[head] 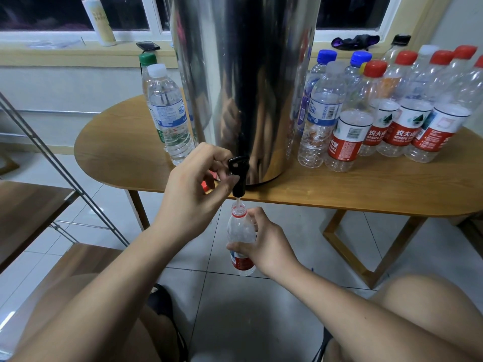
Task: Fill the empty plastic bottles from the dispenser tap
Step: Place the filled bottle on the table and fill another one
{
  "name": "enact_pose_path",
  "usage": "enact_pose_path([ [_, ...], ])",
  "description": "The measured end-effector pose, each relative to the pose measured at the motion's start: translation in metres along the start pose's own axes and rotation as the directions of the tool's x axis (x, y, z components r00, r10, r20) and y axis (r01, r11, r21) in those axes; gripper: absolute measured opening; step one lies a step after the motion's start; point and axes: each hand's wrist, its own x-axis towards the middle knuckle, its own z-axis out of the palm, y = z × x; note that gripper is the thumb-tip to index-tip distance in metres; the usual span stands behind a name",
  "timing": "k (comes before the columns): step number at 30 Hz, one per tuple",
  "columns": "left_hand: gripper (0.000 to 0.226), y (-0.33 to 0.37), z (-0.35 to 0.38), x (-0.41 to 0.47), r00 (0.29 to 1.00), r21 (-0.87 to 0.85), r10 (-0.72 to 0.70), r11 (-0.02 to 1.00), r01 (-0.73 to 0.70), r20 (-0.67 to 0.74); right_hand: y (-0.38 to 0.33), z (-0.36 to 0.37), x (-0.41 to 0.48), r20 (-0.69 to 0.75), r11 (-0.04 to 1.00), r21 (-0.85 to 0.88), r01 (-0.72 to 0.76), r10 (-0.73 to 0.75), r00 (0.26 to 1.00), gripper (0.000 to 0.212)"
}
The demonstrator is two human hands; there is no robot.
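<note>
Wooden worktop [339, 189] on a tiled floor [261, 296], below a window, carries a steel dispenser [243, 74] at its front edge. Left hand [193, 189] has thumb and fingers curled round the black tap [238, 176], which sticks out past the edge. Right hand [266, 244] grips an uncapped bottle [239, 231] round its middle, upright, mouth just under the spout; a thin stream [237, 201] runs into the neck. How full it is cannot be told. Right of the dispenser stands a crowd of capped empties [392, 108], red, blue and white tops, touching one another. Left of it stands a capped pair [167, 111], the near one holding water. A phone [147, 45] lies on the sill [65, 52] behind
</note>
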Motion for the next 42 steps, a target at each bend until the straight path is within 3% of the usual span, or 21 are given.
enact_pose_path([
  [42,0.025,0.0000,-0.0002,-0.0006,1.000,-0.001,0.011,1.000,-0.011,0.001,-0.0015,-0.0017,-0.0008,0.008,1.000,0.021,-0.017,0.017,1.000,0.070],
])
